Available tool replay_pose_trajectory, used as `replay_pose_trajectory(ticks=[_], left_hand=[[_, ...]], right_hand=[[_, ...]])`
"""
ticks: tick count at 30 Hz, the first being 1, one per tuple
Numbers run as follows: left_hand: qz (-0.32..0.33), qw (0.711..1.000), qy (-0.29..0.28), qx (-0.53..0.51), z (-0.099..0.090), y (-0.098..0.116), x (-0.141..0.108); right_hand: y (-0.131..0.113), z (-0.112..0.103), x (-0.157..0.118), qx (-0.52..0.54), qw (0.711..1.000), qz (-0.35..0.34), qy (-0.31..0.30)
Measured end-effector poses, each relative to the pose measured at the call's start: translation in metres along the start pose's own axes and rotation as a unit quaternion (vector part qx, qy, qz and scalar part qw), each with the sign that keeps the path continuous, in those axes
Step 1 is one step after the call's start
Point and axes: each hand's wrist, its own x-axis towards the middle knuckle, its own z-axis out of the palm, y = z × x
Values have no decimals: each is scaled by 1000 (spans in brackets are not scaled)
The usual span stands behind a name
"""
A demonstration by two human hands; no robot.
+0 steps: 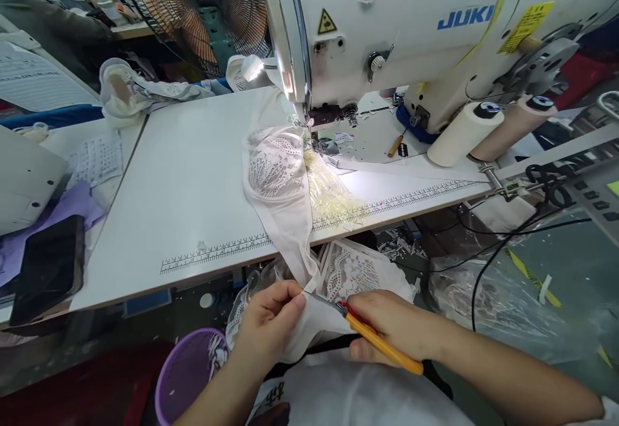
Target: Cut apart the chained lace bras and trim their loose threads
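Note:
A white lace bra (278, 168) lies on the machine table, its upper cup by the sewing machine's needle, and its band hangs over the front edge toward me. My left hand (271, 323) pinches the end of that band between thumb and fingertips. In my right hand (394, 323) is a pair of scissors (387, 347) with an orange handle and some red near the pivot. The blades point left and reach the fabric at my left fingertips; whether they are parted I cannot tell. More white lace pieces (353, 271) hang below the table edge, over my lap.
The white JUKI sewing machine (387, 33) spans the back right, with thread cones (464, 135) beside it. A ruler strip (217, 253) runs along the table's front. A phone (51, 265) lies at left, a fan (198, 7) stands behind, and a purple bin (186, 374) is below.

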Motion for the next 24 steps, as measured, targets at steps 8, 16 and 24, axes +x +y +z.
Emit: replay_pose_trajectory(ticks=[8, 16, 24], left_hand=[[-9, 1000, 1, -3, 1, 3, -5], [1, 1000, 12, 4, 3, 8, -4], [68, 989, -22, 132, 7, 17, -10]], right_hand=[[-11, 2, 4, 0, 1000, 22, 14], [-8, 13, 7, 32, 998, 38, 41], [-1, 3, -2, 113, 984, 35, 130]])
